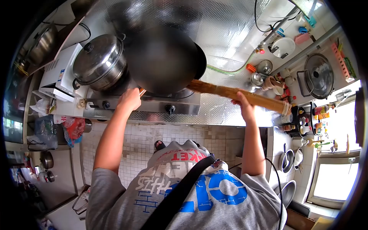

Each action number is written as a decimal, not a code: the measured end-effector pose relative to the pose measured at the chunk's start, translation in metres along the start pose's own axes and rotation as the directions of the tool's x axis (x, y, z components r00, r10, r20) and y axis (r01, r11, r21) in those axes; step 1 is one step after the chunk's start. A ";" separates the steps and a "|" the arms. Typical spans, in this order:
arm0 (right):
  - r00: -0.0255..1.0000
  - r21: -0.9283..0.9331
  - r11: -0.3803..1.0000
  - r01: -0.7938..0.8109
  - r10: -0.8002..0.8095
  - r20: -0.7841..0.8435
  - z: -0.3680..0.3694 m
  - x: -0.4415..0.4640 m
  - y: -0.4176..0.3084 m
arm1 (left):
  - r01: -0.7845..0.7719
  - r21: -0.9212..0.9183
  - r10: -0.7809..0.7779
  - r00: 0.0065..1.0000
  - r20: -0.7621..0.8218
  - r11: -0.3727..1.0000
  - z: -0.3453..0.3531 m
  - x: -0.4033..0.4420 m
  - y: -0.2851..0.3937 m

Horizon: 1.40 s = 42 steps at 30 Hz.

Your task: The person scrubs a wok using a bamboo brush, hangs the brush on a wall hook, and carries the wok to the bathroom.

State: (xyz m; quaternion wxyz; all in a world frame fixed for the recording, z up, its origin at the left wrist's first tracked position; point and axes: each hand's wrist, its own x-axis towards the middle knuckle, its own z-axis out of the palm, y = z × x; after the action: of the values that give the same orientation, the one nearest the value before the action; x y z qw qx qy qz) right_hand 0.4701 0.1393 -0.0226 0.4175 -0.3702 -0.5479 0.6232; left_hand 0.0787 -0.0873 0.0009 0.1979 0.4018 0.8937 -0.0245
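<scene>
My left hand [130, 99] is closed around the wooden handle of a dark wok [161, 61]. The wok is over the right side of the gas stove [184, 106], and its surface is blurred. A second black curved edge shows behind its right side. My right hand [244, 104] grips a long bamboo wok brush [230, 94]. The brush's darker bristle end reaches the wok's lower right rim, partly hidden there. Its pale bound end points right. I cannot tell whether the bristles touch the wok.
A lidded steel pot [100, 61] stands left of the wok. A green hose [234, 71] runs along the foil-covered counter [226, 111]. Bottles and jars crowd the right side, near a large glass lid [319, 76]. Plastic bags [73, 128] hang at the left.
</scene>
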 end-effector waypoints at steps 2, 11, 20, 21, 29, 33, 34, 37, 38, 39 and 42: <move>1.000 -0.052 0.999 0.017 -0.016 0.008 -0.008 0.024 -0.016 | 0.001 0.004 -0.001 1.000 0.018 1.000 0.000 0.001 -0.001; 0.952 -0.332 0.898 0.290 -0.236 0.196 0.016 0.106 -0.073 | 0.005 0.008 -0.005 1.000 0.012 1.000 -0.003 -0.001 0.001; 0.844 -0.229 0.824 0.519 -0.452 0.289 0.076 0.123 -0.099 | -0.010 0.013 0.010 1.000 -0.030 1.000 0.007 0.006 -0.005; 0.822 -0.234 0.819 0.524 -0.413 0.392 0.083 0.123 -0.090 | -0.010 0.012 0.011 1.000 -0.029 1.000 0.007 0.006 -0.006; 0.669 -0.519 0.430 0.739 -0.380 0.638 0.126 0.106 -0.013 | 0.022 -0.007 -0.023 0.999 -0.041 1.000 0.002 0.000 0.000; 0.726 -0.440 0.756 0.486 -0.068 0.685 0.165 0.073 -0.063 | 0.010 -0.002 -0.010 1.000 -0.015 1.000 0.002 -0.001 -0.001; 0.737 -0.372 0.820 0.435 -0.087 0.670 0.171 0.069 -0.062 | 0.011 -0.005 -0.011 1.000 -0.015 1.000 0.000 -0.002 0.000; 0.768 -0.204 0.926 0.319 -0.126 0.629 0.186 0.059 -0.058 | 0.019 -0.008 -0.019 1.000 -0.021 1.000 -0.002 -0.003 0.002; 0.776 -0.190 0.931 0.312 -0.135 0.616 0.189 0.055 -0.054 | 0.023 -0.009 -0.023 0.999 -0.023 1.000 -0.001 -0.004 0.001; 0.787 -0.177 0.936 0.303 -0.140 0.601 0.189 0.051 -0.051 | 0.021 -0.013 -0.021 1.000 -0.019 1.000 0.001 -0.003 -0.001; 0.744 -0.313 0.871 0.379 -0.085 0.663 0.172 0.041 -0.052 | 0.011 -0.016 -0.011 1.000 -0.017 1.000 0.006 0.004 -0.005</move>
State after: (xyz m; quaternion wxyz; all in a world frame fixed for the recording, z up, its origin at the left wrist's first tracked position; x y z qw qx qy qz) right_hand 0.3027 0.1162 0.0499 0.1940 -0.1491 -0.8211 0.5156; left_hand 0.0744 -0.0887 -0.0065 0.1933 0.3954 0.8978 -0.0150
